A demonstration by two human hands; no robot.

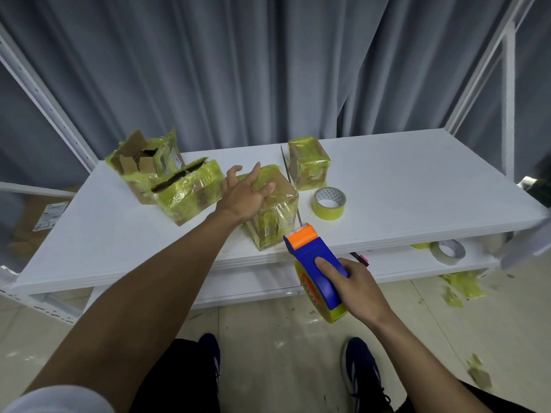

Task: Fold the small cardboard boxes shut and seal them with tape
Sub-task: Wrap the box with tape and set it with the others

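On the white bench (387, 189), the left hand (247, 193) lies flat, fingers relaxed, atop a small cardboard box wrapped in yellow tape (278, 219). The right hand (354, 284) grips a blue-and-orange tape dispenser (313, 257) just beside the box's near corner.

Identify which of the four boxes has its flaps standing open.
The far-left box: its brown flaps stick up. The other three have theirs folded down.

Packing or storage room, white metal shelving (387, 180), grey curtain (238, 70), tape scraps on floor (459, 289)
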